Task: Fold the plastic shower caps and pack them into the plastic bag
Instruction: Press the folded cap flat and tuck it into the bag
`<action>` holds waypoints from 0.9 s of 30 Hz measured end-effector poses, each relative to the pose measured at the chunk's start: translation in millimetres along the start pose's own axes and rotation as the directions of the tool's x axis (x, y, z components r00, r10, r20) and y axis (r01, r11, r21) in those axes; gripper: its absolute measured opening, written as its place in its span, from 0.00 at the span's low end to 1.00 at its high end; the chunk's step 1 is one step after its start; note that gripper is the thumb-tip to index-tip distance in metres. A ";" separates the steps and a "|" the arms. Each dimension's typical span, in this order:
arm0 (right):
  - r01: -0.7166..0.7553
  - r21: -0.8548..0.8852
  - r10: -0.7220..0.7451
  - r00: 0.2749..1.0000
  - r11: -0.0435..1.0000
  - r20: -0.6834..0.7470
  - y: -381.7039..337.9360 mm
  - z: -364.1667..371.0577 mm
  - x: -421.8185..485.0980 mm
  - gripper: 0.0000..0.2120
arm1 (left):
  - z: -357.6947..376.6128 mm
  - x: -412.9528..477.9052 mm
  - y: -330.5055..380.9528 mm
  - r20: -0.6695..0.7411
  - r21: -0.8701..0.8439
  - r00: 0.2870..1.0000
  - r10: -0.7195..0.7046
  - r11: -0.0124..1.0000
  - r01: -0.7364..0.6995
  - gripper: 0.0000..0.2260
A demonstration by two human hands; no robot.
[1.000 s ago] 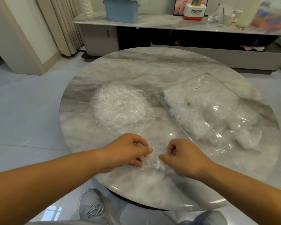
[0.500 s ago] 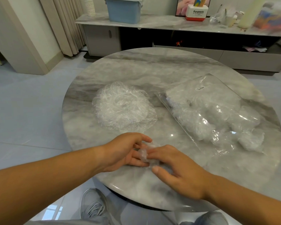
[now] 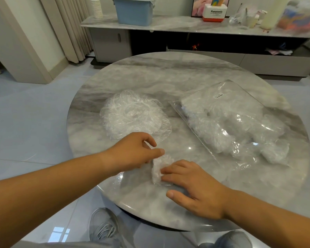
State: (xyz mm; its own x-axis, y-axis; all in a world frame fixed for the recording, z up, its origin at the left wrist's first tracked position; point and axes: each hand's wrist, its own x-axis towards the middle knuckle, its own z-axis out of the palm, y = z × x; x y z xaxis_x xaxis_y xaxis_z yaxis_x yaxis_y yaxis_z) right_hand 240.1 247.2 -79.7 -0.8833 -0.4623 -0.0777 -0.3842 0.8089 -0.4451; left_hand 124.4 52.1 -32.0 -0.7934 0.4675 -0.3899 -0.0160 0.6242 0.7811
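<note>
On table (image 3: 168,77) right: plastic bag (image 3: 247,162) holds bunched shower caps (image 3: 213,133).

Round grey marble table (image 3: 150,72) across centre frame. Along the top edge, low grey marble-topped cabinet (image 3: 111,43) carrying blue plastic storage box (image 3: 134,12), stacked white paper cups (image 3: 96,8), white-and-red Panasonic box (image 3: 215,14). Beige curtain (image 3: 70,27) upper left.
</note>
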 end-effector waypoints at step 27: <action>-0.030 0.925 0.618 0.752 0.380 -0.230 -14.3 -55.2 -34.5 0.20 | 50.3 5.6 52.8 0.093 -0.565 0.993 0.078 0.825 -0.012 0.05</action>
State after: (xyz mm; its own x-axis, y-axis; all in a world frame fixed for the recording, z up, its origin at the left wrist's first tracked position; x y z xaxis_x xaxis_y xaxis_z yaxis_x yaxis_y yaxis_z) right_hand 261.2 271.7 -21.4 -0.9634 0.2354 -0.1286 0.1286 -0.0153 -0.9916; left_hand 149.7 119.2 -17.5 -0.7321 0.5708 -0.3717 -0.3480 0.1555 0.9245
